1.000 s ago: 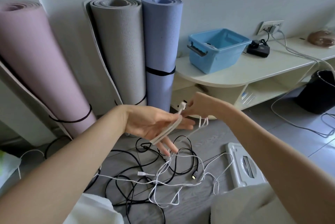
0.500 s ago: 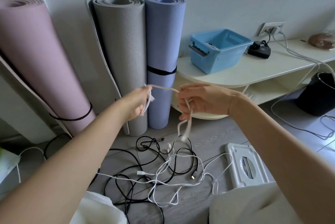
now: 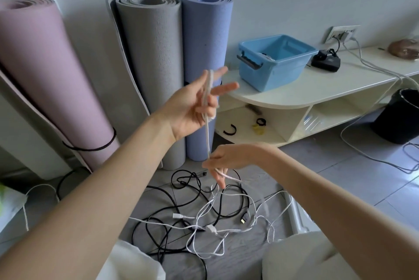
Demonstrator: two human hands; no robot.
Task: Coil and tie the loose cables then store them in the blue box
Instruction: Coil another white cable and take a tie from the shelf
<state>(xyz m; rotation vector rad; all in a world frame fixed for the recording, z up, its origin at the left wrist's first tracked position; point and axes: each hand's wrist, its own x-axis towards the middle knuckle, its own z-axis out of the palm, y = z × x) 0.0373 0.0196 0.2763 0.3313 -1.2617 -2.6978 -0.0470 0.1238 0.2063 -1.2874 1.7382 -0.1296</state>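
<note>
Head view: a light, limp white cable (image 3: 207, 134) is being looped over the left hand (image 3: 192, 107) and pinched lower by the right hand (image 3: 223, 161).

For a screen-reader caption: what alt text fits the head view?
A person's left hand holds up a white cable looped over its fingers while the right hand pinches it lower down, above tangled cables on the floor. A blue box sits on a low shelf.
</note>
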